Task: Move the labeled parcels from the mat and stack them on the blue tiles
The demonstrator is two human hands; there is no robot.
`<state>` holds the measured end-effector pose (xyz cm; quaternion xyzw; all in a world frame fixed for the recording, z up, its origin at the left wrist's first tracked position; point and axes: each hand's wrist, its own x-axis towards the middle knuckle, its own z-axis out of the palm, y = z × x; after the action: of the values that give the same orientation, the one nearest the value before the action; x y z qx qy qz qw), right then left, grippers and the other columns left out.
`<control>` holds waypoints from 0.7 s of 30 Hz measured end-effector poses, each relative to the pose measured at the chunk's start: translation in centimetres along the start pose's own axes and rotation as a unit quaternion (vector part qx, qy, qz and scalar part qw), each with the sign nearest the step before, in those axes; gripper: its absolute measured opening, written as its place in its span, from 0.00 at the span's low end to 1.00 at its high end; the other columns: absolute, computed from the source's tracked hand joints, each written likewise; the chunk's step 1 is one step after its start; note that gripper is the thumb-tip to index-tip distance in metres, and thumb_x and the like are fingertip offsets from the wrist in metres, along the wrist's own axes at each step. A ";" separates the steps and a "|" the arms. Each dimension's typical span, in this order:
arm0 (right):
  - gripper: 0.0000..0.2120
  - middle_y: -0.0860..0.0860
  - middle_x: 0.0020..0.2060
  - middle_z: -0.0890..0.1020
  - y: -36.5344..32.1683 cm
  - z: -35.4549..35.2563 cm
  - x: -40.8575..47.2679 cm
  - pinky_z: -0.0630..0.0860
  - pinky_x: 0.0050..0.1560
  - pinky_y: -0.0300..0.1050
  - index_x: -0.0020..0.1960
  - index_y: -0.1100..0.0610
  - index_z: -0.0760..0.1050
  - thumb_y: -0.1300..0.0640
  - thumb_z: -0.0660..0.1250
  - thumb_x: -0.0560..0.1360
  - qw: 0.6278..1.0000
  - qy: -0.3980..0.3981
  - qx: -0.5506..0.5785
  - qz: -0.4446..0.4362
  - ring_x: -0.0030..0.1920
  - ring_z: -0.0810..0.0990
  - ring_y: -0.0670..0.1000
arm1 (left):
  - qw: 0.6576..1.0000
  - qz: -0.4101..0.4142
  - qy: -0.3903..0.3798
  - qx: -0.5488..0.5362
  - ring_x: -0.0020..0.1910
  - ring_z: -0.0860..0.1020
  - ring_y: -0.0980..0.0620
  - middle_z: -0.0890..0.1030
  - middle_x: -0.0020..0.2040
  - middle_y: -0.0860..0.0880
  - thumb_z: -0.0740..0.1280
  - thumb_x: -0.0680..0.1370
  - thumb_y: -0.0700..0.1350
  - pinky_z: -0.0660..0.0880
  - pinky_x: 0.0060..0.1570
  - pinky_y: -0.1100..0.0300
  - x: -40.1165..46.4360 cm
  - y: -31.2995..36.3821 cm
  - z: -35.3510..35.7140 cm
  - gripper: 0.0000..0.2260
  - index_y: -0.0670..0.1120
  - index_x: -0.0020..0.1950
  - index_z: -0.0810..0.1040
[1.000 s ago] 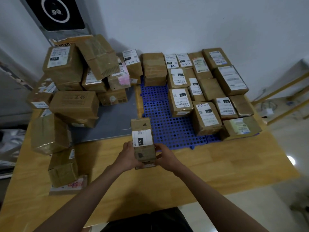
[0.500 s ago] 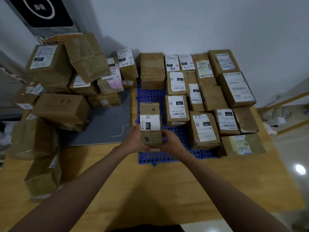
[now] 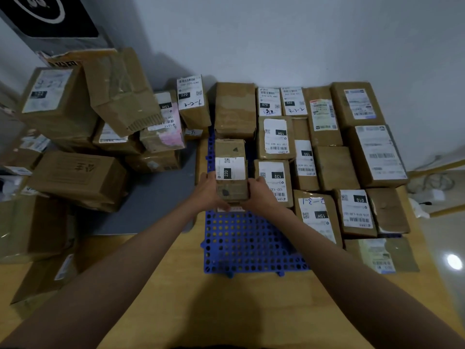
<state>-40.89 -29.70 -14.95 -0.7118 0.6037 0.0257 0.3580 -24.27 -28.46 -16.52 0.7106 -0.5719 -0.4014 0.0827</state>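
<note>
Gripped between left hand (image 3: 210, 188) and right hand (image 3: 259, 193), the small brown "220"-labelled cardboard parcel (image 3: 231, 170) hovers over the perforated blue plastic tiles (image 3: 241, 244), apparently awaiting lowering into the left gap.

held box (image 3: 231, 170): white label with "220" in a black patch
tall box by the wall (image 3: 193, 102): "220" printed, "3-2-6" or like it written by hand, upside down
pink-marked box (image 3: 164, 123): "15H"
back row box (image 3: 269, 102): "070"
box beside it (image 3: 294, 101): "032", "4-3-2" by hand
box behind the right hand (image 3: 275, 181): "122"
box above that (image 3: 276, 138): "15H"
thin box (image 3: 305, 162): "150"
near box (image 3: 317, 215): "15H", hand-written numbers
box to its right (image 3: 355, 211): "010"
</note>
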 end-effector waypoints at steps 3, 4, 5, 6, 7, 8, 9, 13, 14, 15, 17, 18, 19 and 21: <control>0.24 0.59 0.64 0.67 0.0 0.4 1.3 0.75 0.60 0.55 0.65 0.61 0.69 0.59 0.72 0.72 1.000 0.002 -0.029 -0.006 0.61 0.72 0.60 | 1.000 -0.008 -0.006 0.008 0.67 0.67 0.45 0.66 0.68 0.45 0.82 0.59 0.44 0.69 0.66 0.48 1.2 -0.5 0.1 0.47 0.44 0.72 0.61; 0.23 0.59 0.63 0.68 0.0 0.7 1.7 0.75 0.59 0.54 0.64 0.61 0.69 0.59 0.72 0.72 0.999 0.006 -0.044 -0.008 0.61 0.71 0.59 | 1.000 -0.011 -0.010 0.008 0.67 0.67 0.45 0.66 0.68 0.44 0.82 0.59 0.44 0.70 0.66 0.47 1.5 -0.7 0.2 0.48 0.44 0.73 0.61; 0.22 0.59 0.62 0.68 0.0 1.0 2.0 0.74 0.58 0.53 0.64 0.61 0.70 0.58 0.71 0.72 0.998 0.012 -0.064 -0.011 0.61 0.70 0.59 | 1.000 -0.012 -0.014 0.008 0.67 0.67 0.45 0.65 0.68 0.44 0.82 0.59 0.43 0.70 0.66 0.47 1.7 -1.0 0.3 0.48 0.44 0.73 0.61; 0.22 0.59 0.62 0.69 -0.1 1.4 2.4 0.72 0.59 0.52 0.63 0.61 0.70 0.57 0.70 0.73 0.995 0.019 -0.092 -0.013 0.62 0.70 0.59 | 1.000 -0.014 -0.017 0.011 0.67 0.67 0.45 0.65 0.68 0.44 0.82 0.59 0.43 0.70 0.66 0.48 2.0 -1.2 0.4 0.49 0.44 0.73 0.60; 0.21 0.59 0.61 0.70 -0.2 1.8 2.7 0.69 0.60 0.52 0.63 0.61 0.70 0.57 0.70 0.73 0.992 0.024 -0.125 -0.014 0.62 0.69 0.59 | 1.000 -0.017 -0.018 0.017 0.67 0.67 0.44 0.64 0.69 0.44 0.82 0.59 0.43 0.70 0.65 0.48 2.1 -1.4 0.5 0.49 0.44 0.74 0.59; 0.21 0.58 0.61 0.70 -0.2 2.1 3.0 0.67 0.62 0.52 0.63 0.61 0.70 0.56 0.69 0.73 0.987 0.026 -0.156 -0.014 0.63 0.68 0.59 | 0.999 -0.021 -0.018 0.026 0.68 0.67 0.44 0.63 0.70 0.44 0.82 0.59 0.43 0.71 0.65 0.48 2.3 -1.6 0.6 0.49 0.45 0.74 0.59; 0.20 0.58 0.61 0.71 -0.3 2.4 3.3 0.66 0.63 0.52 0.62 0.60 0.71 0.56 0.69 0.73 0.983 0.025 -0.179 -0.013 0.63 0.68 0.59 | 0.999 -0.025 -0.017 0.032 0.68 0.67 0.44 0.62 0.70 0.44 0.82 0.60 0.43 0.71 0.65 0.48 2.4 -1.7 0.8 0.50 0.45 0.75 0.58; 0.18 0.57 0.60 0.73 -0.3 3.5 4.2 0.64 0.64 0.51 0.61 0.59 0.73 0.54 0.68 0.74 0.969 0.038 -0.244 -0.019 0.63 0.68 0.58 | 0.999 -0.026 -0.013 0.030 0.67 0.69 0.42 0.61 0.71 0.44 0.82 0.61 0.42 0.72 0.64 0.47 2.6 -2.4 1.4 0.52 0.44 0.76 0.54; 0.18 0.56 0.60 0.73 -0.3 3.7 4.4 0.64 0.64 0.50 0.61 0.59 0.73 0.54 0.67 0.74 0.964 0.047 -0.262 -0.022 0.63 0.68 0.58 | 0.999 -0.024 -0.011 0.027 0.67 0.69 0.42 0.61 0.71 0.44 0.82 0.61 0.42 0.72 0.63 0.47 2.7 -2.6 1.5 0.52 0.44 0.76 0.54; 0.17 0.56 0.60 0.74 -0.4 3.9 4.5 0.64 0.64 0.50 0.62 0.59 0.73 0.55 0.66 0.75 0.959 0.055 -0.276 -0.022 0.63 0.68 0.58 | 0.999 -0.018 -0.010 0.027 0.67 0.69 0.42 0.61 0.70 0.44 0.82 0.61 0.42 0.73 0.62 0.48 2.8 -2.8 1.5 0.51 0.44 0.76 0.54; 0.18 0.56 0.60 0.73 -0.3 4.0 4.6 0.64 0.64 0.49 0.63 0.59 0.72 0.55 0.65 0.75 0.955 0.063 -0.289 -0.020 0.63 0.68 0.58 | 1.000 -0.006 -0.007 0.026 0.66 0.69 0.42 0.62 0.70 0.44 0.82 0.61 0.42 0.74 0.59 0.50 3.0 -2.9 1.4 0.51 0.45 0.76 0.54; 0.18 0.56 0.60 0.73 -0.3 3.9 4.7 0.64 0.64 0.49 0.64 0.59 0.71 0.55 0.65 0.75 0.955 0.065 -0.290 -0.018 0.62 0.68 0.57 | 1.000 -0.003 -0.006 0.022 0.66 0.70 0.42 0.62 0.69 0.44 0.82 0.61 0.42 0.75 0.57 0.51 3.1 -2.8 1.3 0.52 0.46 0.76 0.54; 0.18 0.56 0.61 0.73 -0.3 3.9 4.7 0.64 0.64 0.49 0.64 0.60 0.71 0.55 0.65 0.76 0.955 0.065 -0.290 -0.016 0.62 0.68 0.57 | 1.000 -0.002 -0.006 0.018 0.66 0.70 0.42 0.62 0.69 0.43 0.82 0.61 0.42 0.75 0.56 0.52 3.2 -2.6 1.2 0.52 0.46 0.76 0.53; 0.19 0.57 0.61 0.73 -0.3 3.8 4.6 0.65 0.64 0.49 0.65 0.60 0.70 0.56 0.64 0.76 0.954 0.067 -0.292 -0.015 0.63 0.68 0.57 | 1.000 -0.004 -0.008 0.014 0.66 0.69 0.41 0.62 0.68 0.43 0.82 0.62 0.42 0.74 0.60 0.49 3.2 -2.4 1.0 0.52 0.47 0.77 0.53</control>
<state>-37.86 -31.52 -19.73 -0.7943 0.5817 0.1483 0.0937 -23.12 -30.18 -20.11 0.7107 -0.5755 -0.3993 0.0661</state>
